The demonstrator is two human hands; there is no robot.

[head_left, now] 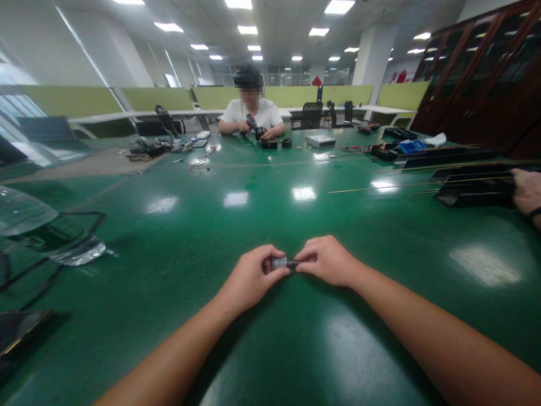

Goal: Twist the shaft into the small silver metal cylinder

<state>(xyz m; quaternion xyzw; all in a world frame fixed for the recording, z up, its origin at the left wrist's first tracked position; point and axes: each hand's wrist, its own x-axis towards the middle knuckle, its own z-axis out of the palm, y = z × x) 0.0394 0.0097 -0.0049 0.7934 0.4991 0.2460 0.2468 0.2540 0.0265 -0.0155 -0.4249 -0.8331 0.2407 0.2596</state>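
Over the green table (253, 225), my left hand (256, 273) pinches the grey body of a small grey-and-black cylinder (279, 263) between thumb and fingers. A narrower dark piece extends from the cylinder's right end. The fingertips of my right hand (327, 260) are closed on that dark end. Both hands are close together, and the cylinder lies roughly level between them. Fingers cover its two ends, and its exact kind is too small to make out.
A clear plastic bottle (46, 231) lies at the left near black cables. Black metal channels (473, 189) and thin rods are at the right, where another person's hand (528, 192) rests. Across the table, a person (251, 113) holds a power drill (253, 124).
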